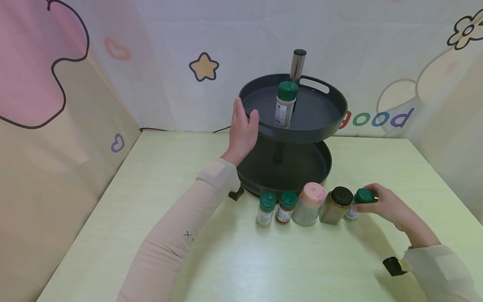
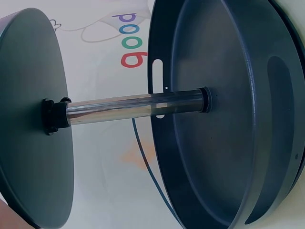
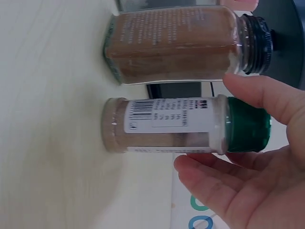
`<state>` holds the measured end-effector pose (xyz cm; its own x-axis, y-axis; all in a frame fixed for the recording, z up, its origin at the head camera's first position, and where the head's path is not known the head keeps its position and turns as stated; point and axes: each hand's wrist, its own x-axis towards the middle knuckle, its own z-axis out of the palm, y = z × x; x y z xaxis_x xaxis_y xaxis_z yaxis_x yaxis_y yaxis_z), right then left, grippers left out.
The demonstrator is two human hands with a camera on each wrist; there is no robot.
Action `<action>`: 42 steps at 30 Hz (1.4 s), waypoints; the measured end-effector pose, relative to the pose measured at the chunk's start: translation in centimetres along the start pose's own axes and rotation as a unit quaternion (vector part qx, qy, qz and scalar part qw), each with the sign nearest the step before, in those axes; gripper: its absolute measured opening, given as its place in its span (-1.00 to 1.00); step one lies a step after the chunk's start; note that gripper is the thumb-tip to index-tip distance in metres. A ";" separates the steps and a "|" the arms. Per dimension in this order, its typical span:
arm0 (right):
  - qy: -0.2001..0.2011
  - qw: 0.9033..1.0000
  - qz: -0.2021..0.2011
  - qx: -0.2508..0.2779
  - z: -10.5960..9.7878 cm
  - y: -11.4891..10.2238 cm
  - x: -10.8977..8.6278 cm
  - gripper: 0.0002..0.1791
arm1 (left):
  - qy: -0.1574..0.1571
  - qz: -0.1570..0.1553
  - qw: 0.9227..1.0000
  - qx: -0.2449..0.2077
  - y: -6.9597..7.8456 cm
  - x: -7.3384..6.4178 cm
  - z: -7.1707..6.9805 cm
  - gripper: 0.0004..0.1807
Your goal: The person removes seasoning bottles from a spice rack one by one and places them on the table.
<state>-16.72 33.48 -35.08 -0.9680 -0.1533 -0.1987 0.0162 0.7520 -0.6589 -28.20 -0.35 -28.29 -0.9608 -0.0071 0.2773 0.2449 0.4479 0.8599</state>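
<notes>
In the head view, my left hand (image 1: 243, 128) lies with straight fingers against the left rim of the upper tray (image 1: 294, 135) of a dark two-tier round rack. One green-capped spice jar (image 1: 284, 109) stands upright on that tray. At the right, my right hand (image 1: 390, 205) holds another green-capped spice jar (image 3: 167, 125) by its cap, thumb on one side and fingers on the other. This jar stands upright on the table. Beside it is a square black-lidded jar (image 1: 335, 205) of brown powder.
Left of the black-lidded jar stand a pink-lidded glass jar (image 1: 307, 205) and two small green-capped jars, one pale (image 1: 265, 212) and one reddish (image 1: 284, 209). The lower tray (image 1: 283, 172) lies behind them. A metal post (image 2: 138, 106) joins the tiers. A printed cloth (image 1: 170, 63) hangs behind.
</notes>
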 end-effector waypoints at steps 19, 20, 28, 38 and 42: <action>0.014 1.000 -0.018 -0.015 -2.1 -1.1 -0.6 -0.40 | -0.001 0.003 1.000 -0.001 0.1 -0.1 0.0 -0.30; 0.019 0.999 -0.019 -0.018 -2.2 -1.2 -0.6 -0.41 | -0.001 0.003 1.000 -0.001 0.1 -0.1 0.0 -0.30; 0.067 0.997 -0.041 -0.017 -2.8 -2.3 -0.8 -0.46 | -0.001 0.004 1.000 -0.002 0.1 -0.1 -0.1 -0.30; 0.114 0.991 -0.065 0.004 -3.3 -3.7 -1.0 -0.52 | -0.001 0.006 1.000 -0.004 0.0 -0.1 -0.1 -0.30; 0.132 0.988 -0.078 0.024 -3.4 -4.3 -1.0 -0.55 | 0.000 0.007 1.000 -0.004 0.0 -0.2 -0.1 -0.29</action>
<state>-16.66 32.60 -29.58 -0.9912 -0.0875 0.0995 -0.1323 0.6997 -0.7021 -28.04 -0.41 -28.29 -0.9575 -0.0004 0.2883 0.2586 0.4408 0.8595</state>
